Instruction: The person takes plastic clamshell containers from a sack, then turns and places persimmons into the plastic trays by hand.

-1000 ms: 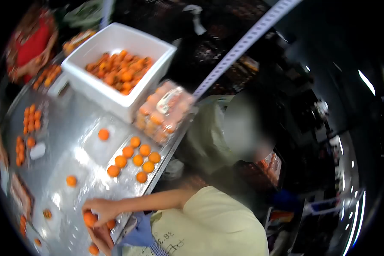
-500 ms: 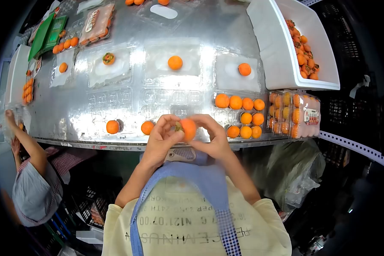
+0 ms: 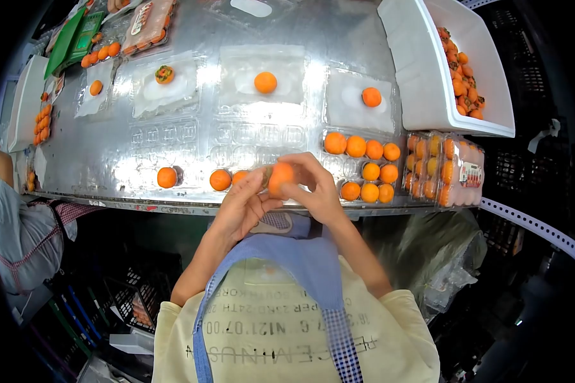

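A smooth orange persimmon (image 3: 281,179) is held just above the near edge of the metal table. My right hand (image 3: 315,191) grips it from the right between thumb and fingers. On its other side my left hand (image 3: 241,205) is closed at the leafy stem end, its fingertips against the fruit and slightly blurred. Left of my hands, a loose persimmon (image 3: 220,180) sits at the front of a clear tray, with another partly hidden beside my left fingers. To the right, a clear plastic tray (image 3: 356,171) holds several persimmons in rows.
A white foam box (image 3: 421,70) of persimmons stands at the back right, beside stacked filled packs (image 3: 450,169). Clear trays with film (image 3: 236,54) and single persimmons line the table (image 3: 338,38). A co-worker's sleeve (image 3: 19,223) shows at far left.
My left fingers have shifted around the persimmon's stem end, uncovering another fruit beside them. My right hand has rolled slightly over the fruit. The co-worker's arm has moved left, mostly out of view.
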`<state>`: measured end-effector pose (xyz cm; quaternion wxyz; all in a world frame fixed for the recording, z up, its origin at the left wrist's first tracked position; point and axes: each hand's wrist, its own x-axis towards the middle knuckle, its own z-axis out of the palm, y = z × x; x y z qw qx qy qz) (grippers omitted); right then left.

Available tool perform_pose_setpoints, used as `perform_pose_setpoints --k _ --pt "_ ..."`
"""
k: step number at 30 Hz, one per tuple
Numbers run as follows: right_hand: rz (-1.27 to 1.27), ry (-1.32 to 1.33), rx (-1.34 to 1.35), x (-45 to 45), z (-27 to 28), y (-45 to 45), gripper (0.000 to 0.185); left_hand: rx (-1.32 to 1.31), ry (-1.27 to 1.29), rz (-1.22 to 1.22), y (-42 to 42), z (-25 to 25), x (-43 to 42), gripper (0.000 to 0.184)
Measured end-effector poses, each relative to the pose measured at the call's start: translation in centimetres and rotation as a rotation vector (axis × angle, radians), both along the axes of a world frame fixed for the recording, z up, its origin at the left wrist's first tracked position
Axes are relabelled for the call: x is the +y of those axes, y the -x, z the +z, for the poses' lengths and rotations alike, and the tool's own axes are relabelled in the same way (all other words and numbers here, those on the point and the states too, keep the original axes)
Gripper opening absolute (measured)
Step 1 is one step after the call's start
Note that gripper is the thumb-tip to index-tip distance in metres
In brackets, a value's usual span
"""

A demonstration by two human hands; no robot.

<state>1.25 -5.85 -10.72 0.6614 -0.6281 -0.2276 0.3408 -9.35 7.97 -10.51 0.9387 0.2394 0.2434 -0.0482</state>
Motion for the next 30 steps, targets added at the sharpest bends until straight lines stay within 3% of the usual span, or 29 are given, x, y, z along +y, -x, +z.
perform_pose_setpoints --k 7,10,16,19,22,25,30 --pt "0.003 0.077 0.111 0.0 -0.6 -0.5 0.028 0.065 -0.008 -0.026 0.4 -1.1 -0.1 0.043" --pt "-0.009 0.072 0.164 0.1 -0.8 -0.5 0.033 0.086 0.041 -0.045 0.5 -1.6 0.2 0.041" --pt "0.011 0.064 -0.308 0.4 0.2 0.3 0.047 0.090 0.008 -0.055 -0.2 -0.5 -0.1 0.043" --pt "0.015 0.089 -0.363 0.3 0.1 0.2 0.047 0.086 0.028 -0.060 -0.2 -0.4 -0.2 0.041" --pt "-0.014 0.122 -0.476 0.4 0.4 0.4 0.046 0.053 -0.057 -0.077 -0.4 -0.2 -0.2 0.041" --pt "-0.054 0.138 -0.570 0.4 0.2 0.4 0.045 0.168 -0.389 0.013 -0.2 -1.2 -0.5 0.041" --pt "-0.087 0.149 -0.690 0.6 -0.2 0.5 0.044 0.085 -0.614 0.071 0.0 -1.5 -0.9 0.037"
